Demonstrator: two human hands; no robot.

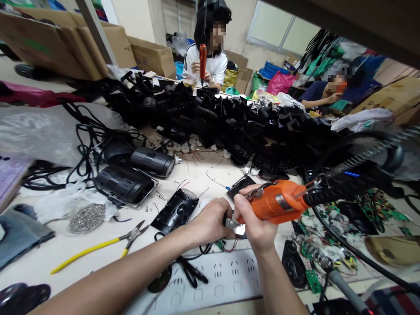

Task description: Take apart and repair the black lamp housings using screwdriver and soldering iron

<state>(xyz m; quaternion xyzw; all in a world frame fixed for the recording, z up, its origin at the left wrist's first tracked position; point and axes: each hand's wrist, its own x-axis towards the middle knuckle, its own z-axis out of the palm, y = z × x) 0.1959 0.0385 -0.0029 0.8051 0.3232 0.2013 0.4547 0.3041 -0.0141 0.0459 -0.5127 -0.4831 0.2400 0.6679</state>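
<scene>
My right hand is wrapped round an orange electric screwdriver, whose front end points left and down toward my left hand. My left hand has its fingers curled on a small black and silver part, mostly hidden between the two hands. Red and black wires come out below it. Just left of my left hand lies an open black housing half with thin wires. Yellow-handled cutting pliers rest on the table, jaws open. A heap of small screws sits farther left.
Black cylindrical housings and coiled black cables stand at left. Black parts are piled across the back. A white power strip lies in front, circuit boards and a soldering iron at right. Two people sit across the table.
</scene>
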